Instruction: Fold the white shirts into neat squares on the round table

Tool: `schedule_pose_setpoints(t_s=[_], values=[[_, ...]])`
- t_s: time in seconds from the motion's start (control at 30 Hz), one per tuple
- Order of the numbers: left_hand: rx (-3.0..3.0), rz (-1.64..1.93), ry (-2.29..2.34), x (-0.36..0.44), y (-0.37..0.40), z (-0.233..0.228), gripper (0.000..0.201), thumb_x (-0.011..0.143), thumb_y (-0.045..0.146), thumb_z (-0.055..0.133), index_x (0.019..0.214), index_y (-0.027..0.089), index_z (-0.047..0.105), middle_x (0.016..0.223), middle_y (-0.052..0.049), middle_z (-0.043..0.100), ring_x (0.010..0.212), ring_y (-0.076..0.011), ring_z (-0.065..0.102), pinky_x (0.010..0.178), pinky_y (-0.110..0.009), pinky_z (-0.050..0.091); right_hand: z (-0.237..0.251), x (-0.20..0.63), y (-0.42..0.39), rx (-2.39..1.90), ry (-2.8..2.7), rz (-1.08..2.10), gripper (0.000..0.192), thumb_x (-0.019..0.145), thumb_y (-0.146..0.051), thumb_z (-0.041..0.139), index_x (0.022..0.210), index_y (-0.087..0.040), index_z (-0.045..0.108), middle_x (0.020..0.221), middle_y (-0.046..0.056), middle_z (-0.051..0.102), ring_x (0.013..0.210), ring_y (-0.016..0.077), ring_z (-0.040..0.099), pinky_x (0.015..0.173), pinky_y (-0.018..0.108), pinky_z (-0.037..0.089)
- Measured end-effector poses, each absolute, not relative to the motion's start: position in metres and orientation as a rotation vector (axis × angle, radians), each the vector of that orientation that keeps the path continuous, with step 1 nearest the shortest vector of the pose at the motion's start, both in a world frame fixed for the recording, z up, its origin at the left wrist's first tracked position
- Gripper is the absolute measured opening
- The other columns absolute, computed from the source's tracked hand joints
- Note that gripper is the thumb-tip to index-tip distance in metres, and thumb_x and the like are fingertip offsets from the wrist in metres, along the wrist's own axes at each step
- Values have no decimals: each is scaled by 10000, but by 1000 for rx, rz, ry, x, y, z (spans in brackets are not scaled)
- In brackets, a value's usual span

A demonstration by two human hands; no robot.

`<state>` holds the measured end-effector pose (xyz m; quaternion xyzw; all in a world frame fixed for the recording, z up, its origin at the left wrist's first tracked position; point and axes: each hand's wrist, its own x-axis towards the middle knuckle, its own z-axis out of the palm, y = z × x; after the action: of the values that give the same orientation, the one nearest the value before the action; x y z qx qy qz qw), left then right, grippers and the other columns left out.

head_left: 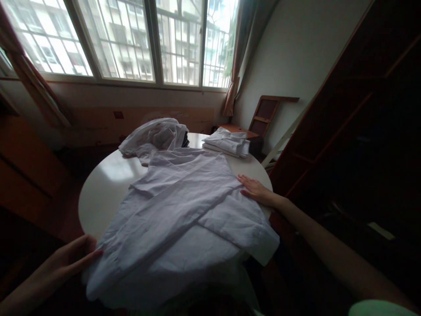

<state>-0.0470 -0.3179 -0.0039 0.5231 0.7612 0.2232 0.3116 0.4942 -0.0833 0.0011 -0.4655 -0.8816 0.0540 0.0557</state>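
A white shirt (184, 202) lies spread over the round table, with a long fold running diagonally across it. Its near end hangs past the table's front edge, in shadow. At the shirt's near left edge, my left hand (74, 256) has its fingers bent and closed on the fabric between thumb and fingertips. My right hand (258, 191) rests flat on the shirt's right edge, fingers stretched out and holding nothing. Beyond the shirt, a stack of folded white clothes (226, 141) sits at the back right of the table.
A crumpled heap in thin whitish plastic (154, 136) stands at the back left of the white round table (95, 197). Behind is a wooden chair (263, 116) by the wall. Barred windows (125, 39) span the far side; a dark wooden door-like panel (329, 118) leans in at right.
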Motion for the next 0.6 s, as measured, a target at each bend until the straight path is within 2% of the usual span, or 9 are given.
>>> schedule_pose_setpoints(t_s=[0.1,0.17,0.23,0.3,0.4,0.47,0.53,0.6], values=[[1382,674,1875,-50,-315,5,444,476,760,550,566,326,570,555,61,587,586,-193,581,576,-312,486,12,493,-81,-1377,-2610,266,645,882,-578,257,1339,-168,457,1410,112,405,1313,271,345,1077,442,278],[1405,855,2050,-48,-302,17,444,524,745,537,644,317,542,568,57,593,586,-200,587,586,-323,482,23,488,-74,-1407,-2553,351,620,888,-563,256,1274,-162,529,1341,109,495,1260,266,424,1058,409,319],[1458,1129,2219,-39,-278,35,430,606,705,510,768,307,500,659,43,622,665,-208,613,641,-329,490,34,475,-64,-1469,-2459,359,620,888,-557,273,1273,-140,524,1311,121,523,1233,268,455,1043,390,339],[1631,1183,2145,-21,-242,52,410,681,653,469,829,271,485,786,-2,646,766,-218,636,688,-330,501,41,454,-54,-1457,-2388,291,629,892,-547,287,1323,-123,461,1340,131,491,1254,260,431,1051,379,325],[2005,945,1965,13,-181,62,487,765,571,399,1059,192,488,1070,-109,635,966,-237,615,818,-354,489,40,415,-43,-1330,-2427,156,633,898,-538,302,1378,-133,377,1417,130,394,1316,241,341,1082,383,270],[2188,742,1969,30,-147,55,558,786,508,390,1178,121,473,1275,-172,531,1179,-259,502,976,-374,398,31,393,-39,-1312,-2500,74,647,893,-545,322,1391,-133,355,1451,139,332,1349,249,273,1093,401,241],[2312,468,1996,37,-124,38,607,805,474,389,1265,81,443,1399,-188,406,1311,-283,348,1064,-397,288,19,380,-38,-1367,-2578,46,643,894,-543,320,1390,-134,359,1464,150,300,1359,269,243,1091,433,231],[2340,277,2029,35,-114,21,608,844,464,339,1325,99,407,1456,-164,326,1366,-286,235,1091,-422,227,8,377,-37,-1422,-2643,72,633,900,-536,307,1387,-135,363,1470,156,281,1359,290,237,1083,469,230]])
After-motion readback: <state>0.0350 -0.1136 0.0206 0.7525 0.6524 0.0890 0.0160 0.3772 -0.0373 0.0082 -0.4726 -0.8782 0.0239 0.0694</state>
